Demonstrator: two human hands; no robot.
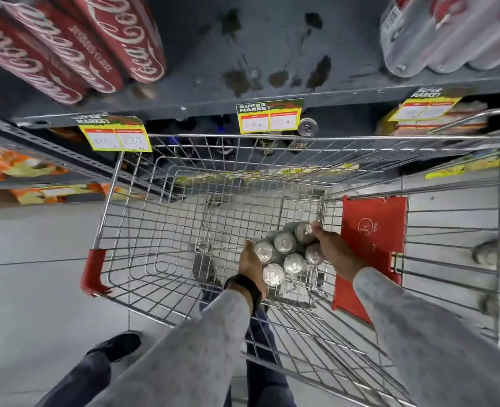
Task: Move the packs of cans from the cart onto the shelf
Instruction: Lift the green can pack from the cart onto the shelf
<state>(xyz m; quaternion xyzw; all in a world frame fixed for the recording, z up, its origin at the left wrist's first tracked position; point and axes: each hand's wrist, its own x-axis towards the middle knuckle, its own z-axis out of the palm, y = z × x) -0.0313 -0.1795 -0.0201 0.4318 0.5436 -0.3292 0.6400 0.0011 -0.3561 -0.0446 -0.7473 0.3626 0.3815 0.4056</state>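
**Gripping the pack of cans from both sides inside the cart**

Reaching down into the cart (119,201), with the left hand (250,264) and right hand (332,251) clamped on opposite sides of the six-pack of cans (287,254), probably so that the wrapped load is not tipping while lifting. Keeping the pack low in the basket, well apart from the dark shelf (213,69) ahead, where a bare gap is waiting between the red packs (66,48) and the clear-wrapped pack (448,33)

Three yellow price tags hang off the front of the shelving: a left price tag (115,133), a middle price tag (269,116) and a right price tag (426,105). Orange snack packets (13,164) lie on a lower rack at the left, and a single can top (307,126) shows just beside the middle tag. A black shoe (116,346) stands on the pale grey floor (37,289), and a black wristwatch (247,286) bands a wrist.
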